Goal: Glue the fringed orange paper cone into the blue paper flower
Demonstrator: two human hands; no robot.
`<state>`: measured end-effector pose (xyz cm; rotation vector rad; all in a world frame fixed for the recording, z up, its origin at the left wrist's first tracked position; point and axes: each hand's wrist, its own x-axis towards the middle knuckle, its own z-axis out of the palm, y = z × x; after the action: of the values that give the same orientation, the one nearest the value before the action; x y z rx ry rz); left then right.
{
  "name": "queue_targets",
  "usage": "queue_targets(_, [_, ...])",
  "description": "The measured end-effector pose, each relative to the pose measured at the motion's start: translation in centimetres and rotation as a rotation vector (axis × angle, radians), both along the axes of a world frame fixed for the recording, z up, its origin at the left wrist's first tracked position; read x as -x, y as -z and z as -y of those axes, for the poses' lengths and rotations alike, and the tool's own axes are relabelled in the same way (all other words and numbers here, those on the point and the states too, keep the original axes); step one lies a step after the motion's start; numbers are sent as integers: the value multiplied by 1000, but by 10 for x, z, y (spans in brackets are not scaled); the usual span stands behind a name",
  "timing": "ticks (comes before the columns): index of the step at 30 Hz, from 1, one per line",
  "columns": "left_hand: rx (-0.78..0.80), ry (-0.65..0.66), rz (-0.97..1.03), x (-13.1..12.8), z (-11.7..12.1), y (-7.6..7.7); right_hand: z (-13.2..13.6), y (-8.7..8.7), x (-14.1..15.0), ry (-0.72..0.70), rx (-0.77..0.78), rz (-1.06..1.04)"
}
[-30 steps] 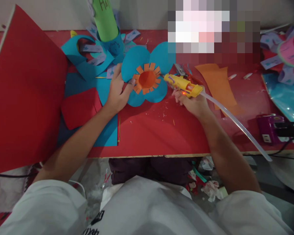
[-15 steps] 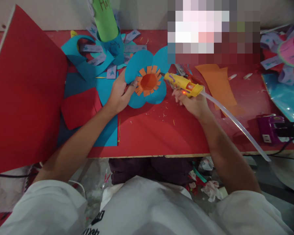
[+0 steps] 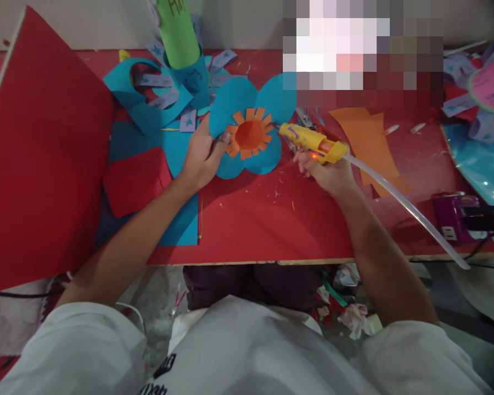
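While clamping gun in right hand, pinches left side of flower with left hand, above table. Probably at gluing step, with tip near right-hand tabs; cannot tell contact. Calls next for steadying flower, placing tip exactly. Note tube farther back.

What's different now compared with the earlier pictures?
The glue gun and right hand have moved slightly right; the blue flower has also shifted a little right. Nothing was taken hold of or let go. The left hand still holds the flower; the red paper stayed put.
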<state>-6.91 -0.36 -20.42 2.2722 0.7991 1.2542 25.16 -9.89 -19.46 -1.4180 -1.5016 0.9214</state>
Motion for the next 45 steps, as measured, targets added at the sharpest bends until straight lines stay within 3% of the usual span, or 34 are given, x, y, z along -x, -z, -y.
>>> queue_targets(8, [59, -3, 7, 0, 2, 0, -3, 3, 2, 15, -101, 73])
queue_targets(23, [21, 1, 8, -3, 3, -1, -5, 1, 5, 6, -224, 85])
queue_targets(30, [-14, 6, 1, 0, -3, 7, 0, -3, 1, 0, -157, 44])
queue_targets(37, [-25, 7, -17, 0, -2, 6, 0, -3, 1, 24, -146, 111])
queue_targets(45, [-22, 2, -24, -1, -1, 3, -2, 3, 1, 29, -251, 138])
